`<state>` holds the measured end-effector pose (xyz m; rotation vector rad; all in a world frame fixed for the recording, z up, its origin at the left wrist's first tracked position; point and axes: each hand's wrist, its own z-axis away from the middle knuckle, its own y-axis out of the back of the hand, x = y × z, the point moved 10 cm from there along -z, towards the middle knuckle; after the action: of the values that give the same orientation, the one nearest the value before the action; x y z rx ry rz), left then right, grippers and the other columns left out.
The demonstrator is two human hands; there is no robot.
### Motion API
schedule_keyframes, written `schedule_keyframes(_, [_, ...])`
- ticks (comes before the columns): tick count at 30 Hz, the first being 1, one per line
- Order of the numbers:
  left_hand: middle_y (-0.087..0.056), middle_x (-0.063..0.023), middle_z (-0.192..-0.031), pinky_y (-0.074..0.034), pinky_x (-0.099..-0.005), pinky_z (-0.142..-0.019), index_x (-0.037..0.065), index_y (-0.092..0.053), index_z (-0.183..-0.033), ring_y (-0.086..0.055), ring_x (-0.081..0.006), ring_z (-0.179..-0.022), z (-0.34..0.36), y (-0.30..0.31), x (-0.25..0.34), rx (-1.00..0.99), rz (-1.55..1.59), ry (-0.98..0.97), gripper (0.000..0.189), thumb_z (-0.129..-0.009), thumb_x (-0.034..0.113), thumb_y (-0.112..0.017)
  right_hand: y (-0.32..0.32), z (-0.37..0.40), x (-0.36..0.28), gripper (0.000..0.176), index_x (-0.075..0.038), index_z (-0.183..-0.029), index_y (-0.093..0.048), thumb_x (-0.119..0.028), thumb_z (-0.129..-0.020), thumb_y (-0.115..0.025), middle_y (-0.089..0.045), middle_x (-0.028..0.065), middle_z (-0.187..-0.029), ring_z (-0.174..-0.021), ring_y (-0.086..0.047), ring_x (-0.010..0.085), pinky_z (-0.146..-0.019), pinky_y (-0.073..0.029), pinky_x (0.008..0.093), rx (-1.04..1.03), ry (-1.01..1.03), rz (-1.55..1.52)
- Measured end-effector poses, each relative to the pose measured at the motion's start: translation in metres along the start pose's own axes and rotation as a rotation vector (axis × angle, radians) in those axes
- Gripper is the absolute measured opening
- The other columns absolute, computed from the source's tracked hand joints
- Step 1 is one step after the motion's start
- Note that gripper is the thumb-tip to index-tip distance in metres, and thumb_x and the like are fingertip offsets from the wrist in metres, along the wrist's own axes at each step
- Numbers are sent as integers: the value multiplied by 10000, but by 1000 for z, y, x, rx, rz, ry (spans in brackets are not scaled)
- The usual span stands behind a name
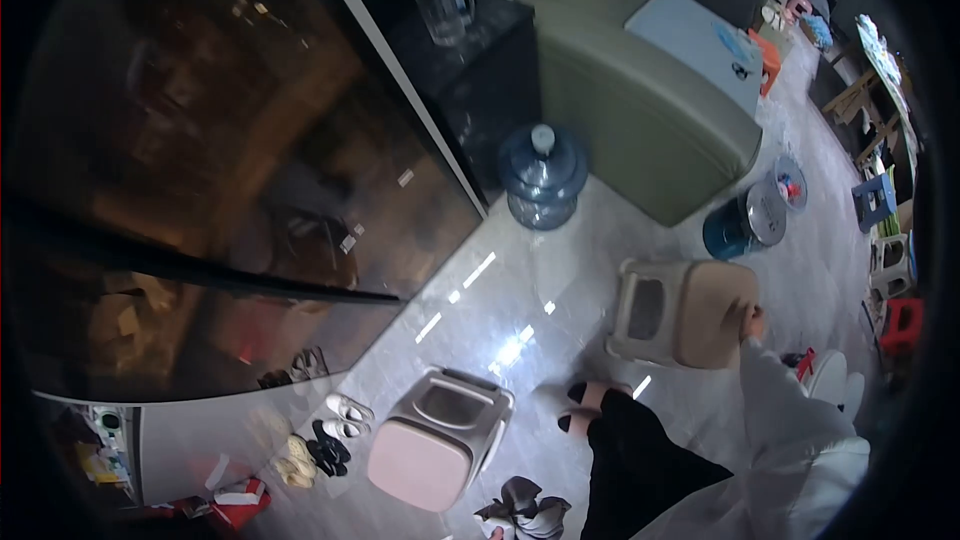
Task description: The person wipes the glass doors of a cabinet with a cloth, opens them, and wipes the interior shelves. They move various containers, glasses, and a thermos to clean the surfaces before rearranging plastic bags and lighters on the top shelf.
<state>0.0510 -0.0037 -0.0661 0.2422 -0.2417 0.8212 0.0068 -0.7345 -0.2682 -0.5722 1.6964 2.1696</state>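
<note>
My right hand [752, 322] reaches out in a pale sleeve and grips the edge of a tan-topped plastic stool [718, 312]. This stool stands on the floor with its open side facing my feet. At the bottom edge, a small part of my left hand [497, 533] shows against a bunched grey cloth [527, 508], which it holds. A second stool with a pink seat [420, 465] stands to the left of the cloth. My dark trouser legs and slippers [590, 397] are between the two stools.
A large blue water bottle [543, 180] stands by a dark cabinet and a green sofa [660, 110]. A bin-like blue container [745, 222] is beyond the tan stool. Several shoes [325, 445] lie along the glossy dark doors [250, 170]. Small stools [900, 327] line the far right.
</note>
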Motion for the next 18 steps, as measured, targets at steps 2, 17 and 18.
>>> schedule_keyframes(2, [-530,-138,-1249,-385,-465,-984,75,-493,-1273,-509,-314,-1142,5,-24,14,-45,-16,-97,585,-823,448,-512,-20,60,-44,482,-3,-1212,-511,-386,-918,-510,-601,184,-1072,-1003,-576,294,-897,-439,363,-40,248,-49])
schedule_keyframes(17, [-563,-150,-1204,-396,-414,-953,73,-637,-1075,-503,-319,-1135,259,-159,155,-495,-524,-1627,327,-757,150,-650,68,535,-560,670,-19,-1278,-483,-519,-841,-393,-552,181,-1231,-1121,-541,335,-968,-416,456,-2099,-413,-1391])
schedule_keyframes(18, [-601,-144,-1111,-441,-383,-889,66,-642,-1054,-544,-285,-1070,229,-133,163,-371,-415,-1438,307,-750,107,-648,96,530,-616,682,-15,-1218,-516,-560,-829,-393,-591,196,-1129,-997,-594,338,-880,-467,454,-1984,-83,-1224])
